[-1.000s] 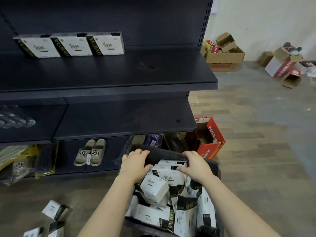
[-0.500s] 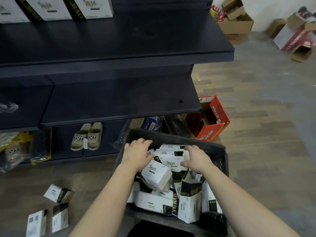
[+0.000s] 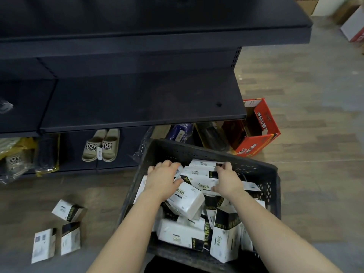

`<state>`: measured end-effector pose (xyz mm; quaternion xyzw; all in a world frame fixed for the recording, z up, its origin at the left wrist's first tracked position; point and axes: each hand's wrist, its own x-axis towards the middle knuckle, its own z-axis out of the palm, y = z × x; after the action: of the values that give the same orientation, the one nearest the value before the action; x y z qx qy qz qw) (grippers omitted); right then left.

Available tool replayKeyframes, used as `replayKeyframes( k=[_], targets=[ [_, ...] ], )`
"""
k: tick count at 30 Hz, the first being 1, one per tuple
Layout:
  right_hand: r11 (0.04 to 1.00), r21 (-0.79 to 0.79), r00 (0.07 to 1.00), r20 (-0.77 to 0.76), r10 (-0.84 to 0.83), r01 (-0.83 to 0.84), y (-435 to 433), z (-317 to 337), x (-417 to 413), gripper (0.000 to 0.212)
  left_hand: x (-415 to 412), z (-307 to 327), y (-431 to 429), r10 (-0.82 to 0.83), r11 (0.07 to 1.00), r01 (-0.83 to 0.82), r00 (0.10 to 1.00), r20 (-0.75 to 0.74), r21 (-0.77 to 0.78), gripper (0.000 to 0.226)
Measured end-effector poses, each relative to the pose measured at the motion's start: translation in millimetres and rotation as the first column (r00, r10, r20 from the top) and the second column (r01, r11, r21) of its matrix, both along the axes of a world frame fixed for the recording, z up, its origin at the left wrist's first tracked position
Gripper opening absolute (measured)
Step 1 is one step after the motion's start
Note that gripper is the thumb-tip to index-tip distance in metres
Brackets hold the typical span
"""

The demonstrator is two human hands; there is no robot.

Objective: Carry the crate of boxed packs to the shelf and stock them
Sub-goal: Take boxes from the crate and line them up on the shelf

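Observation:
A dark perforated crate (image 3: 272, 186) sits low in front of the dark shelf unit, full of white boxed packs with black and gold sides, such as one leaning pack (image 3: 186, 200). Both my hands are inside it at the far end. My left hand (image 3: 163, 178) curls over the left end of a flat white pack (image 3: 199, 177). My right hand (image 3: 226, 181) grips the same pack's right end, fingers over its far edge and thumb on the near edge. The bare middle shelf (image 3: 137, 103) juts out just above the crate.
Three loose packs (image 3: 67, 210) lie on the floor to the left. Beige slippers (image 3: 101, 145) and bagged goods (image 3: 15, 154) fill the bottom shelf. An open red carton (image 3: 256, 131) stands on the floor right of the shelf. Wooden floor stretches to the right.
My hands left the crate's far rim and moved onto the packs inside. The view tilted down, so the stocked top shelf slid out of sight and the whole crate shows.

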<state>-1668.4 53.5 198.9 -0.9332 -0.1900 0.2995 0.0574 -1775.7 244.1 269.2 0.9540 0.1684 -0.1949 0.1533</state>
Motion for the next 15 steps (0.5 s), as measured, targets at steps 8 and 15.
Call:
replayKeyframes(
  k=[8,15],
  targets=[
    [0.998,0.037,0.998,0.02,-0.06,0.06,8.4,-3.4,0.6,0.07,2.6,2.2,2.3,0.025,1.0,-0.026,0.999,0.027,0.008,0.058],
    [0.995,0.087,0.998,-0.032,-0.055,0.058,0.3,-6.1,2.1,0.07,1.5,-1.1,-3.5,0.027,1.0,-0.027,1.0,0.0,-0.004,0.056]
  ],
)
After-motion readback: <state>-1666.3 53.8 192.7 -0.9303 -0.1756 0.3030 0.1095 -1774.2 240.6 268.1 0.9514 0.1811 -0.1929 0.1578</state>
